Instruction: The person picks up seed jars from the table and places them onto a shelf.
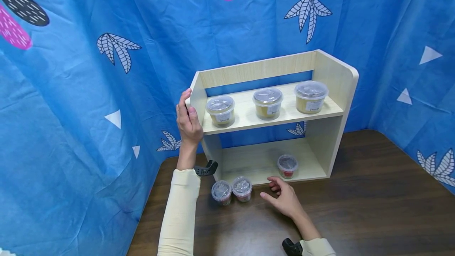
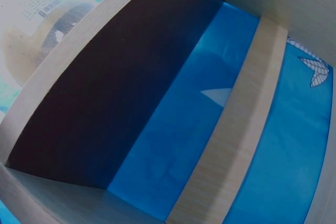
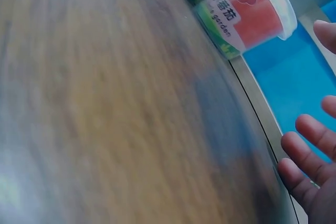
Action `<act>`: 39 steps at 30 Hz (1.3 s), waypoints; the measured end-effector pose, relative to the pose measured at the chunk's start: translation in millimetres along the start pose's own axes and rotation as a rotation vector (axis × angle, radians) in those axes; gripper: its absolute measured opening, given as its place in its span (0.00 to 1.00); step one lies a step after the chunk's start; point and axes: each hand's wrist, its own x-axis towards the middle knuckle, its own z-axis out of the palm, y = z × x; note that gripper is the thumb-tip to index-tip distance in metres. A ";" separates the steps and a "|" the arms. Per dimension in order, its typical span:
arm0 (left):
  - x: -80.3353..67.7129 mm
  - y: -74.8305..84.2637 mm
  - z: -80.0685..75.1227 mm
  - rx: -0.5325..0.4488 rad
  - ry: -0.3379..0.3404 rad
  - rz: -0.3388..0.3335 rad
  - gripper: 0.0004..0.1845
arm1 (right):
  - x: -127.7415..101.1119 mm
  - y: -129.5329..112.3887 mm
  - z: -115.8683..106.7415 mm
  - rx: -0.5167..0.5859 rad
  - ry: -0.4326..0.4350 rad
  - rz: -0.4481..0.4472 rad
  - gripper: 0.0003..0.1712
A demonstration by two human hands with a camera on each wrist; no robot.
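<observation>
My left hand (image 1: 189, 123) rests against the left side panel of a pale wooden two-tier shelf (image 1: 273, 125), fingers fairly straight. In front of the shelf's lower left corner, two small lidded plastic tubs (image 1: 221, 192) stand side by side on the table. My right hand (image 1: 284, 200) hovers to the right of them with fingers spread and nothing in its grasp. Just beyond its fingertips, a third small tub (image 1: 287, 166) with red showing sits on the lower tier. In the right wrist view, a tub with a tomato label (image 3: 247, 14) appears above the fingers (image 3: 304, 156).
Three larger lidded tubs with yellow bands stand spaced along the upper tier: left (image 1: 220, 110), middle (image 1: 268, 104) and right (image 1: 311, 97). The shelf stands on a dark wooden table (image 1: 373, 192). A blue patterned curtain (image 1: 160, 31) hangs behind and at both sides.
</observation>
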 end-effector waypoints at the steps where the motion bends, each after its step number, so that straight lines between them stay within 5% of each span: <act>1: -0.1 -0.1 0.1 -0.001 0.002 0.000 0.24 | -0.1 -0.5 1.0 0.003 0.001 -0.007 0.32; 8: 0.4 0.9 0.3 0.008 0.002 0.003 0.23 | -0.1 -1.4 7.9 0.021 0.017 -0.056 0.34; 15: 16.3 45.9 -4.0 0.009 0.006 0.011 0.21 | 0.7 -4.8 16.3 0.021 0.003 -0.076 0.37; 39: 15.6 45.3 -4.7 -0.012 0.000 0.011 0.22 | 8.7 -12.8 36.1 0.029 -0.038 -0.131 0.38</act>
